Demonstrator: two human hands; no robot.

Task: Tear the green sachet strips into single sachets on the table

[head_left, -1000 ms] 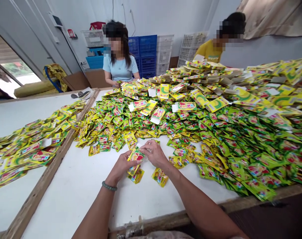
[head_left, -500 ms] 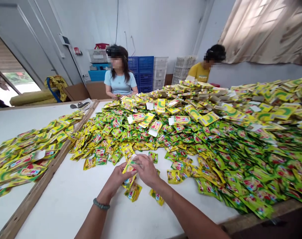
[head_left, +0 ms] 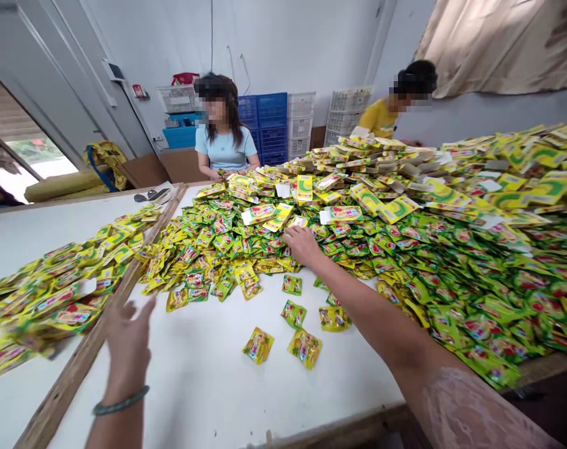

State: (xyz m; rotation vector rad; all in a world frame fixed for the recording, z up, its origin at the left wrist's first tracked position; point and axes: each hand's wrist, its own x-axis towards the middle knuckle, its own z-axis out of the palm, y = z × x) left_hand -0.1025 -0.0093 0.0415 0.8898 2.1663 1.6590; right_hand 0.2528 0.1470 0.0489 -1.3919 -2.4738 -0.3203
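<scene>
Resting my right grip (head_left: 304, 245) at a box (head_left: 297, 221) on the pouch heap (head_left: 237, 240) — pinched or not, I can't tell — I hold my left grip (head_left: 127, 346) wide by the wooden strip (head_left: 73, 372). Left-side boxes (head_left: 68, 292) look done; open boxes (head_left: 343, 214), loose pouches (head_left: 304, 348) remain across the tabletop (head_left: 209, 393).

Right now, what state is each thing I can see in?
Left hand: open, fingers apart, blurred
Right hand: at a box, grip unclear
Two nearest yellow packets: flat, apart, seemingly sealed
Boxes with white flaps: flaps sticking out
Packs left of wooden strip: piled, overlapping
Bracelet: worn
Curtain: hanging in folds
</scene>
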